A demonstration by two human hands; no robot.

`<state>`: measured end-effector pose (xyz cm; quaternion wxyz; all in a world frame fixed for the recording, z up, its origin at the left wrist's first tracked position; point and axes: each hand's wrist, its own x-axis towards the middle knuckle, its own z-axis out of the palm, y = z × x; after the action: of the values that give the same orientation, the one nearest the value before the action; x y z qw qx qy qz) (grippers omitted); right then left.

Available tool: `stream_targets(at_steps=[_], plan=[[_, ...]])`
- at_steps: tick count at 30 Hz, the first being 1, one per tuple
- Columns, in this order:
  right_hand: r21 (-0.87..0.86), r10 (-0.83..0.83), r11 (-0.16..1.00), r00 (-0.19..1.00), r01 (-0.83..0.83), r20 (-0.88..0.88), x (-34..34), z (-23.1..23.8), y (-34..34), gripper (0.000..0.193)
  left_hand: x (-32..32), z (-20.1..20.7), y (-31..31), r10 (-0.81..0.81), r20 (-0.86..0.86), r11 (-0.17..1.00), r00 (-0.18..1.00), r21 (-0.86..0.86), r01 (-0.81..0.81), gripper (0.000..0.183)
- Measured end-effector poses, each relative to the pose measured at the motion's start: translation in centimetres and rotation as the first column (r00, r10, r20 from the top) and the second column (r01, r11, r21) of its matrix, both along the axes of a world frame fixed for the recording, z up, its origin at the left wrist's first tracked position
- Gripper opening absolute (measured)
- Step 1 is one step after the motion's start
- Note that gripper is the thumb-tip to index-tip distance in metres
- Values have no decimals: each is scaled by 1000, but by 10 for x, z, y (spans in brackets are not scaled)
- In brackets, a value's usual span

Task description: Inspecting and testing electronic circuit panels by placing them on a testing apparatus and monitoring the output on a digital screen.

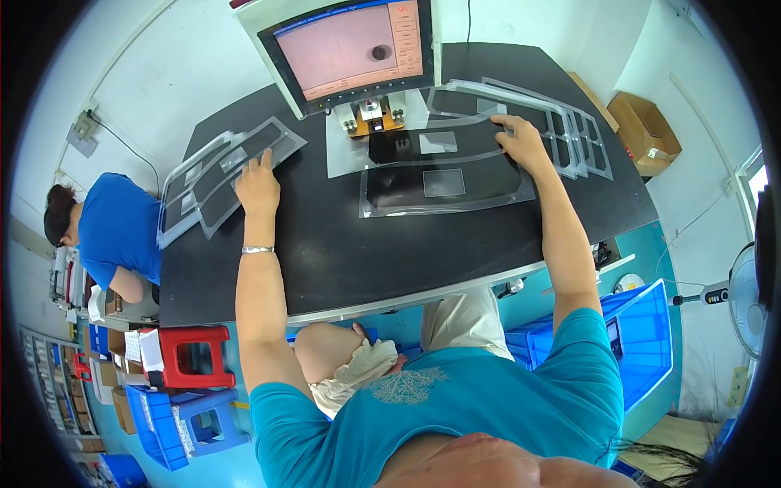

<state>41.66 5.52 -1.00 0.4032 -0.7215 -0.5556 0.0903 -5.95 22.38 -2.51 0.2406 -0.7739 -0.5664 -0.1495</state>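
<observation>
My left hand [258, 185] lies flat, fingers apart, on the near end of a stack of clear plastic sheets with dark panels [213, 174] at the left of the black table [342, 252]. My right hand [521, 140] presses on the right end of a clear sheet with a dark panel [446, 185] lying in the middle of the table, under a small machine head [373, 114]. A second stack of the same sheets [561, 122] sits just right of that hand.
A tilted monitor with a pink screen [351, 49] stands behind the machine. Another person in blue [114, 232] sits at the left. Red and blue stools [195, 358] and blue bins [643, 333] stand below the table edge. A fan [748, 301] is at right.
</observation>
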Motion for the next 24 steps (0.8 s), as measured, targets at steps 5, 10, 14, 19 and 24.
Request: stream_targets(at_steps=[5, 10, 14, 19, 24], plan=[[4, 4, 1000, 1000, -4, -16, 2, 0, -4, 43, 26, 12, -26, -68, 32, 997, 997, 42, 66, 33], [-5, 19, 1000, 997, -19, -73, -7, 7, 0, 43, 26, 2, -25, -285, 119, 952, 951, 146, 267, 21], [-12, 26, 1000, 990, -27, -138, -9, 9, -4, 43, 41, 3, -40, -233, 182, 967, 955, -62, 248, 29], [-35, 55, 997, 979, -63, -199, -8, 11, -6, 44, 55, 7, -60, -335, 166, 937, 928, -42, 346, 28], [95, -48, 994, 988, 62, -149, 2, 0, 1, 45, 62, 16, -62, -276, 134, 954, 952, -80, 288, 22]])
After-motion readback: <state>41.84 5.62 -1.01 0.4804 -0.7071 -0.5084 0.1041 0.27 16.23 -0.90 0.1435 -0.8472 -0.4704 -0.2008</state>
